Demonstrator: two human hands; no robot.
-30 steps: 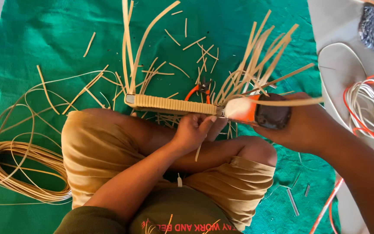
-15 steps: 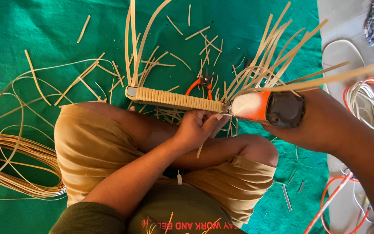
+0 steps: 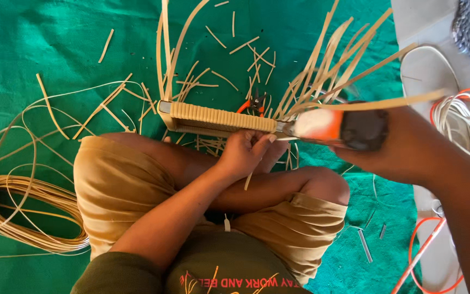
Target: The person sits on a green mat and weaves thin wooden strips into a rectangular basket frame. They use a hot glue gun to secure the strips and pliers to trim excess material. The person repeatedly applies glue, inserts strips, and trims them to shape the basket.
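Woven cane strip (image 3: 221, 118) sits centre frame, laid across the person's knees, level, with loose flat canes (image 3: 333, 71) fanning up from its right end and a few rising from its left end. Left hand (image 3: 244, 154) is closed on the strip's lower edge near the right end, fingers curled over it, steadying. Right hand (image 3: 403, 144) grips an orange and black tool (image 3: 339, 128) by its dark body; its tip touches the strip's right end, just where the woven part stops. One flat cane runs over the top of the tool toward the right edge.

Judgement: fastening or tightening the weave at that end is the step in hand. Next move likely calls for keeping the tool tip square to the end while the left hand holds the strip firm.

Around: green cloth (image 3: 39, 49) on the floor, littered with cane offcuts; orange-handled pliers (image 3: 254, 103) just above the strip; cane coil (image 3: 25, 215) lower left; white and orange cords (image 3: 463, 120) at right.
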